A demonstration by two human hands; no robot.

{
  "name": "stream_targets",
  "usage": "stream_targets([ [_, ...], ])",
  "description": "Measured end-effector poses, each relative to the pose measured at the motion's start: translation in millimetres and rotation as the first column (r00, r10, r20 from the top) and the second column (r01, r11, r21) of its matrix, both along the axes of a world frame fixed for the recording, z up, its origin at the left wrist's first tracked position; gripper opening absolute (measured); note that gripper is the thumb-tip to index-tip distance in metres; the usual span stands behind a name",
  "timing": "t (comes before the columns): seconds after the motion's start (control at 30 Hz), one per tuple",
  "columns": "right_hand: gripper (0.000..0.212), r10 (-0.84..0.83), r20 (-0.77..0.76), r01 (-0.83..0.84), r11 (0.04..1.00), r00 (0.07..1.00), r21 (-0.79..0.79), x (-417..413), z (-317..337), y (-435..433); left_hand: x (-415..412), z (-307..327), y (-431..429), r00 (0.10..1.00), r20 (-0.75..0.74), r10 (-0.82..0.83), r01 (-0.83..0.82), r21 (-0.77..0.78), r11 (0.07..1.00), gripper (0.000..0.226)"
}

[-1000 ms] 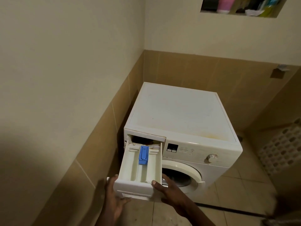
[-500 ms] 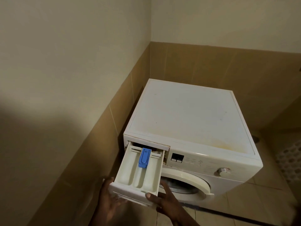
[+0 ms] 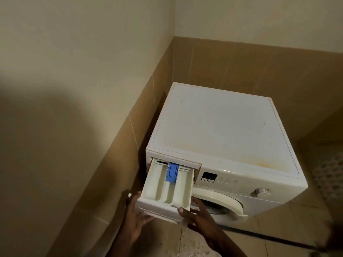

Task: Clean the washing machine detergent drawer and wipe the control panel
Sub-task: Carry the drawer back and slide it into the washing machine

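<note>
So, the drawer (image 3: 167, 184) is found pulled most of the way out of its slot (image 3: 159, 161) at the top left front corner of the washing machine (image 3: 213, 127). Its long axis runs straight from the slot toward the person, with the front end dipped a bit and the back end tucked in the opening, just behind the blue insert (image 3: 172, 172). Both hands are placed right at the front end, so neither is really nearer.

The left hand (image 3: 136, 217) is cupped at the left front corner, thumb up along the side wall, fingers spread under the front face. The right hand (image 3: 200, 214) is clamped on the right front corner, thumb laid on the top rim, fingers wrapped along the right side. Nothing else is held. The control panel (image 3: 232, 180), just right of the slot, isn't touched. A straight pull along that axis is probably what's needed.
</note>
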State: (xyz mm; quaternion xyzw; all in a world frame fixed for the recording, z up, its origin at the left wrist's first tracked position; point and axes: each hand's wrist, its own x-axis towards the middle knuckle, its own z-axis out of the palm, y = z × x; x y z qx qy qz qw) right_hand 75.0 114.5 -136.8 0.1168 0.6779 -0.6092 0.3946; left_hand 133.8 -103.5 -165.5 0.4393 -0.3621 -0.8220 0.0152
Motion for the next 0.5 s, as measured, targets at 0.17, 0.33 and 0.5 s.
stream_targets([
  [0.17,0.087,0.0,-0.056,0.0,1.0,0.998,0.0,-10.9,2.2,-5.8,-17.3,0.8,-6.2,0.999,-0.044,-0.006,0.006,0.013,1.0,0.077],
  [0.33,0.095,0.039,-0.117,-0.03,0.997,0.992,0.075,-12.4,-2.1,-4.1,-20.0,-8.1,-2.8,0.999,-0.042,-0.001,0.002,0.047,0.999,0.088],
  [0.5,0.099,0.056,-0.199,-0.03,0.99,0.978,0.135,-11.7,-3.1,-1.7,-22.7,-6.2,5.8,0.998,0.003,0.063,-0.063,0.056,0.996,0.096],
])
